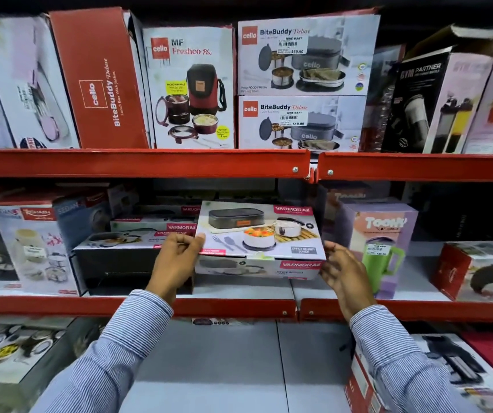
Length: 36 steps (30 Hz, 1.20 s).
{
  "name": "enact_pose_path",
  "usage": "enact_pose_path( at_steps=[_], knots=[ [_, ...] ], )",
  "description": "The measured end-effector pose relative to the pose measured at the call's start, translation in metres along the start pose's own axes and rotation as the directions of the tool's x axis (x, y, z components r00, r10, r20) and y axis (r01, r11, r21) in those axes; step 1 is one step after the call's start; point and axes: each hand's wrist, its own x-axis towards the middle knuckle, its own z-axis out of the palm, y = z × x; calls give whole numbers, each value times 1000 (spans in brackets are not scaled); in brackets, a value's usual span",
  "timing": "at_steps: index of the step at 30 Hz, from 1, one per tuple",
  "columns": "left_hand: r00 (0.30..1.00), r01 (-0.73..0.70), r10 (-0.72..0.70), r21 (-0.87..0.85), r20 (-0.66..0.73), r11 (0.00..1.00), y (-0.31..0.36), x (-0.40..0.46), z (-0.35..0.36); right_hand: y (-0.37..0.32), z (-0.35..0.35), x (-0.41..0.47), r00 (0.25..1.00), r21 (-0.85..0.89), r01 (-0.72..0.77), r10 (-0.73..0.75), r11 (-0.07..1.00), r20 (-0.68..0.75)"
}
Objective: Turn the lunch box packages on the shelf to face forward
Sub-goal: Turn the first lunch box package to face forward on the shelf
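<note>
1. Varmora lunch box package (258, 231) sits on the middle shelf (233, 307), tilted so its picture face leans up and back, resting on another Varmora package (257, 268) beneath it. Start the work from its left end.
2. Left hand (176, 257) pinches the package's lower left corner, thumb on the picture face and fingers curled behind; keep that pinch firm, as it looks like the pivot for the turn.
3. Across the middle, tip the top edge forward until the picture face stands square to the aisle, and watch that the package below does not slide out with it.
4. Right hand (345, 272) is open, fingers loosely spread just beside the right end; whether it touches the cardboard I cannot tell. Close it on that end before turning.
5. Mind the Toony box (379, 234) near the right: leave room there.
</note>
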Motion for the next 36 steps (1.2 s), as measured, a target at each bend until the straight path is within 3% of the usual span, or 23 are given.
enact_pose_path(
  at_steps=[4,8,14,25,36],
  knots=[
    [996,-14,11,32,84,999,-13,12,-5,2,0,4,1000,-26,22,-22,999,-8],
    [989,-90,74,126,125,988,-18,16,-6,7,-1,8,998,-165,64,-68,984,-19],
    [975,-186,219,446,-25,876,-14,11,2,7,5,4,990,-338,122,-139,933,-27],
    [936,-309,353,475,-3,824,-33,6,12,35,8,8,994,-451,80,-107,889,-35],
    [963,-249,266,484,35,839,-56,7,16,57,8,12,998,-475,4,-32,880,-52]
  ],
)
